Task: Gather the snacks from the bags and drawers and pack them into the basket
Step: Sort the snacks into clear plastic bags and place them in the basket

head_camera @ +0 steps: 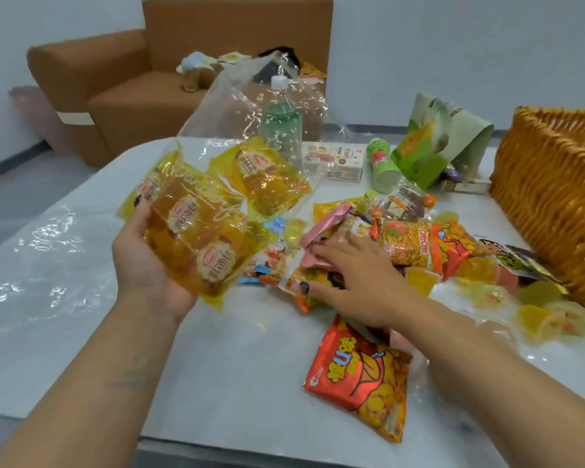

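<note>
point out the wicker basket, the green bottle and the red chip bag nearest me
wicker basket [551, 184], head view, on its woven side wall
green bottle [281, 130], head view, on its body inside the clear bag
red chip bag [358, 376], head view, on the middle of its front

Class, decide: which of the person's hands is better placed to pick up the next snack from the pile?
Right. The right hand lies open on the snack pile, near the basket; the left hand already holds yellow packets.
</note>
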Demonstrator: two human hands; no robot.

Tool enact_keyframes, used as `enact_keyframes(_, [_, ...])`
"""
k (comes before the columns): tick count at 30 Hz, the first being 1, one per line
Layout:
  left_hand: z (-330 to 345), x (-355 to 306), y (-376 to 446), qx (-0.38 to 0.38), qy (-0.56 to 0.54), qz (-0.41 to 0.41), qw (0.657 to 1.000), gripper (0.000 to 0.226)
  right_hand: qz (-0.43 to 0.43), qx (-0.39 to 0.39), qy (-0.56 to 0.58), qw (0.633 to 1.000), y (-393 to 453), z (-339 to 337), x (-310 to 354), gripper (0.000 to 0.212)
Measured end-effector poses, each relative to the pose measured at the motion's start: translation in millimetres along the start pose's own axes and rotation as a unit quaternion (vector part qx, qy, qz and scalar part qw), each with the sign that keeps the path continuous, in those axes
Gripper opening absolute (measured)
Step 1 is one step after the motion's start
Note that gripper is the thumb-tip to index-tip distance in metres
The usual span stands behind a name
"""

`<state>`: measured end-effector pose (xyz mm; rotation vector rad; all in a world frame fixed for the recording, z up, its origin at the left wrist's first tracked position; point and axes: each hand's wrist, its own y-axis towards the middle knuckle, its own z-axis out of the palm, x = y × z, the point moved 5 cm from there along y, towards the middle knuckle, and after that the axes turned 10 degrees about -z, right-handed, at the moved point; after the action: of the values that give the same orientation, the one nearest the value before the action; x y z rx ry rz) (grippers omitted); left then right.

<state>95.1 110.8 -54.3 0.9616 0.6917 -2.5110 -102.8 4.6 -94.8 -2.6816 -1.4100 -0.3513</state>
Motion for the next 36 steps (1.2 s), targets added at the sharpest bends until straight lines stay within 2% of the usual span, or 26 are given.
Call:
enact_keyframes(2, [1.1,1.6,3.2,0.000,-0.003,-0.004,1.000,0.043,-0.030,-0.004,0.043,0.999,3.3,-0.5,11.4,0.056])
enact_keyframes(4, [2.0,2.2,6.1,-0.005,-0.006,-0.011,1.000,0.043,-0.033,-0.075,0.134,0.988,5.2,-9.9,14.7,0.036])
enact_keyframes(7, [2.3,4.7,8.6,-0.010,-0.014,-0.023,1.000,0.043,0.053,-0.225,0.181,0.956,13.6,-39.2,-6.4,0.026])
enact_keyframes(9, [4.9,5.2,10.5,-0.006,-0.010,-0.027,1.000,0.044,0.105,-0.235,0.131,0.957,37.7,-55.2,-32.2,0.029])
enact_keyframes(10, [6.6,5.4,11.0,-0.004,-0.009,-0.028,1.000,0.043,0.129,-0.200,0.090,0.967,54.3,-57.7,-47.3,0.029])
enact_keyframes(12, [8.8,5.6,11.3,-0.007,-0.008,-0.028,1.000,0.043,0.159,-0.079,0.014,0.984,84.0,-54.5,-71.2,0.038])
enact_keyframes(16, [10.9,4.9,11.8,-0.003,-0.010,-0.025,1.000,0.042,0.151,0.113,-0.033,0.982,112.2,-47.0,-79.6,0.059])
enact_keyframes(18, [10.8,3.6,11.9,-0.008,-0.012,-0.026,1.000,0.042,0.143,0.166,-0.104,0.970,113.8,-46.9,-70.5,0.055])
enact_keyframes(19, [10.6,3.3,12.0,-0.013,-0.012,-0.027,0.999,0.042,0.136,0.168,-0.149,0.965,113.0,-46.6,-65.6,0.045])
enact_keyframes(21, [11.4,3.2,10.0,-0.018,-0.006,-0.029,0.999,0.041,0.119,0.124,-0.234,0.957,108.2,-46.5,-57.3,0.021])
enact_keyframes(23, [11.9,3.8,6.4,-0.019,0.000,-0.027,0.999,0.040,0.117,0.046,-0.260,0.957,98.4,-47.1,-58.1,0.022])
enact_keyframes(25, [10.8,3.5,1.1,-0.020,0.007,-0.019,1.000,0.040,0.107,-0.093,-0.214,0.967,81.1,-56.2,-59.9,0.027])
enact_keyframes(27, [9.4,2.5,-5.9,-0.014,0.017,-0.010,1.000,0.040,0.107,-0.267,-0.105,0.952,50.2,-70.9,-63.3,0.028])
enact_keyframes(28, [8.5,2.3,-10.2,-0.008,0.023,-0.009,1.000,0.041,0.117,-0.335,-0.016,0.935,31.7,-75.7,-66.4,0.030])
enact_keyframes(30, [6.8,3.5,-19.2,0.008,0.040,-0.013,0.999,0.041,0.135,-0.405,0.181,0.886,-3.8,-77.7,-67.7,0.029])
enact_keyframes(33, [3.1,8.0,-32.6,0.023,0.055,-0.025,0.998,0.041,0.128,-0.439,0.363,0.812,-37.7,-86.2,-60.7,0.030])
enact_keyframes(36, [0.7,17.6,-47.5,0.033,0.069,-0.040,0.996,0.042,0.127,-0.473,0.482,0.726,-62.3,-109.5,-55.5,0.038])
